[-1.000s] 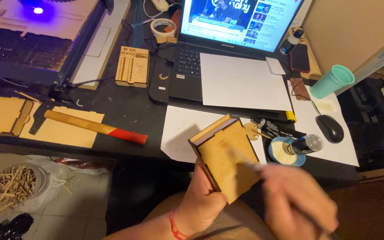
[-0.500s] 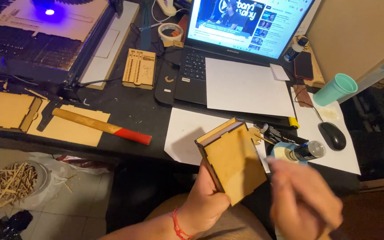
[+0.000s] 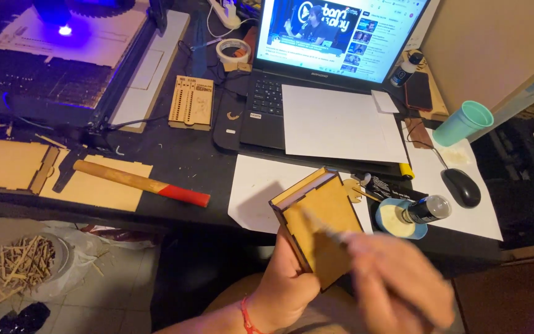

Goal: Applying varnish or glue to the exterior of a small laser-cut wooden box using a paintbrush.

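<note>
left hand (image 3: 288, 281) wraps the lower edge of a thin wooden box (image 3: 317, 224), fingers closed around it, tilted up over the lap, just in front of the desk (image 3: 174, 154) edge. right hand (image 3: 400, 291) is motion-blurred over the box's broad face, pinched shut on a thin stick-like tool (image 3: 329, 230), maybe a brush, tip touching the panel; blur hides what kind. step in hand looks like spreading or wiping something along the box face. the stroke calls for the box kept steady and the tip kept on the panel, judging from the angle.

places relative to the box: just right of it, a shallow blue lid (image 3: 398, 221) holds a pale paste, likely glue, with a small dark bottle (image 3: 426, 209) lying across its rim. behind the box, a white sheet (image 3: 261, 188) on the desk. farther back, an open laptop (image 3: 335, 55) with another white sheet over its palm rest. right and back, a teal cup (image 3: 463, 122), contents not visible, and a black mouse (image 3: 461, 187). left of the box, a hammer (image 3: 140, 183) with a red-tipped wooden handle on flat wood panels (image 3: 7, 164). far back left, a laser cutter (image 3: 63, 43) glowing blue, a small slotted wooden piece (image 3: 191, 102), a tape roll (image 3: 233, 47). low left on the floor, a bowl (image 3: 54, 247) full of thin wood sticks.
</note>
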